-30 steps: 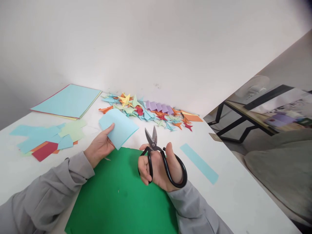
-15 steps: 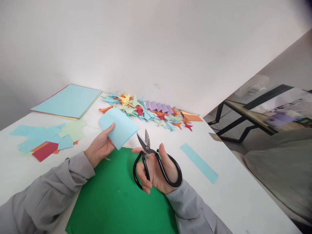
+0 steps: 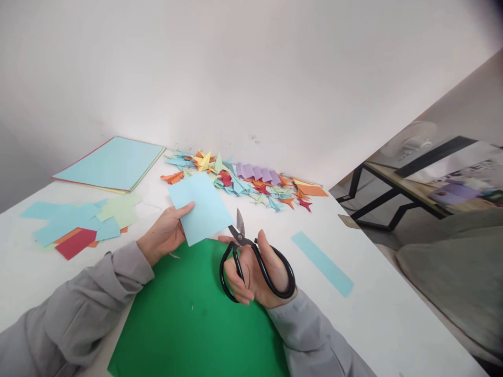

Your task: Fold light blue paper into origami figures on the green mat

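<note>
A light blue sheet of paper [image 3: 202, 209] is pinched along its left side by my left hand [image 3: 167, 230], thumb on top. My right hand [image 3: 255, 272] grips black-handled scissors [image 3: 240, 237], fingers through the loops. The blades stand apart, and one blade tip is hidden by the paper's right corner. Both hands are above a green sheet [image 3: 196, 314] on the white table. To the right of the scissors lies a light blue strip of paper [image 3: 323, 263].
A stack of large coloured sheets [image 3: 112, 163] lies at the back left. Nearer are loose paper pieces [image 3: 74, 222]. Along the wall is a pile of folded paper shapes [image 3: 236, 180]. Another table [image 3: 404, 183] with a black frame stands at the right.
My left hand has turned the blue paper flatter and moved it right, toward the scissors. One blade now meets the paper's corner; the scissors have shifted slightly right.
</note>
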A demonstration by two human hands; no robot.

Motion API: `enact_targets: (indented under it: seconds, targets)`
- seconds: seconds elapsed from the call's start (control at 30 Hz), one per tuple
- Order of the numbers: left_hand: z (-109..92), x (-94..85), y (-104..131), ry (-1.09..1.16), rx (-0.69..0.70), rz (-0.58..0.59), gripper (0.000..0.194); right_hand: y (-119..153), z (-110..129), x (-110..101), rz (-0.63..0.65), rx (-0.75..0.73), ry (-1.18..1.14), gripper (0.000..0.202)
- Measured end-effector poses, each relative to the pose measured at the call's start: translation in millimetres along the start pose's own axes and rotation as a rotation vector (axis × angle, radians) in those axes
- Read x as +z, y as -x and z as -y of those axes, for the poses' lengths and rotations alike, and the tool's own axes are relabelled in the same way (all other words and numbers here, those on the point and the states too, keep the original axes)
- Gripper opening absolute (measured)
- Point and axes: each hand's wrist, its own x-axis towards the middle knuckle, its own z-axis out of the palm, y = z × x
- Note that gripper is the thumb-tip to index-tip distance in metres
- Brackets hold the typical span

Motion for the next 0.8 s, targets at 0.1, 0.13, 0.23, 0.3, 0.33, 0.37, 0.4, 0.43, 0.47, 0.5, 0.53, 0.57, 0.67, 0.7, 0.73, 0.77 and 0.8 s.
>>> enact_targets:
  seconds: [0.1,0.13,0.23,0.3,0.33,0.37,0.4,0.43,0.47,0.5,0.53,0.57,0.67,0.7,0.73,0.77,0.8]
  targets:
    - [1.4,-0.6,-1.0,-0.026,-0.026,-0.020,0.033,-1.5,1.2,-4.6,0.030,0.061,0.062,0.095]
    - [2.3,-0.3,-0.9,-0.044,-0.038,-0.019,0.033,-2.2,1.8,-6.4,0.032,0.080,0.086,0.097]
    - [5.9,0.5,0.5,-0.163,-0.026,0.013,0.034,-3.5,3.6,-13.3,-0.010,0.064,0.130,0.097]
    - [8.5,-0.9,1.4,-0.358,0.060,0.026,0.032,-2.9,4.9,-19.9,-0.020,0.023,0.148,0.092]
    - [9.5,-2.4,1.9,-0.512,0.133,0.023,0.029,-2.1,5.7,-23.9,-0.012,0.008,0.157,0.089]
    - [10.2,-4.3,2.4,-0.697,0.234,0.017,0.024,-1.0,6.6,-28.3,0.009,0.004,0.164,0.085]
    - [10.5,-6.2,3.1,-0.902,0.362,0.016,0.023,0.3,7.6,-32.8,0.029,0.006,0.173,0.080]
    - [10.5,-8.0,4.0,-1.113,0.510,0.028,0.025,1.7,8.9,-37.3,0.048,0.002,0.177,0.076]
    - [10.1,-9.3,5.1,-1.316,0.661,0.060,0.028,3.0,10.3,-41.4,0.059,0.004,0.172,0.072]
    - [9.5,-10.1,6.2,-1.495,0.811,0.101,0.030,4.2,11.8,-45.1,0.060,0.004,0.165,0.068]
    - [8.8,-10.2,7.3,-1.639,0.942,0.145,0.031,5.2,13.4,-48.1,0.050,-0.013,0.159,0.065]
    - [8.2,-10.0,8.1,-1.749,1.038,0.177,0.033,6.0,15.0,-50.4,0.032,-0.031,0.160,0.064]
    - [9.2,-9.3,8.6,-1.883,1.185,0.138,0.037,7.4,18.8,-52.8,-0.019,-0.062,0.155,0.061]
    - [10.6,-9.6,8.3,-1.881,1.177,0.125,0.036,7.5,19.5,-52.2,-0.023,-0.065,0.151,0.062]
    - [12.5,-10.0,8.0,-1.857,1.144,0.115,0.034,7.4,19.7,-50.9,-0.023,-0.069,0.144,0.062]
    - [14.8,-10.3,7.9,-1.804,1.089,0.105,0.031,7.0,19.5,-49.0,-0.019,-0.072,0.134,0.062]
    - [17.3,-10.0,8.2,-1.722,1.019,0.102,0.029,6.4,18.8,-46.5,-0.012,-0.073,0.120,0.063]
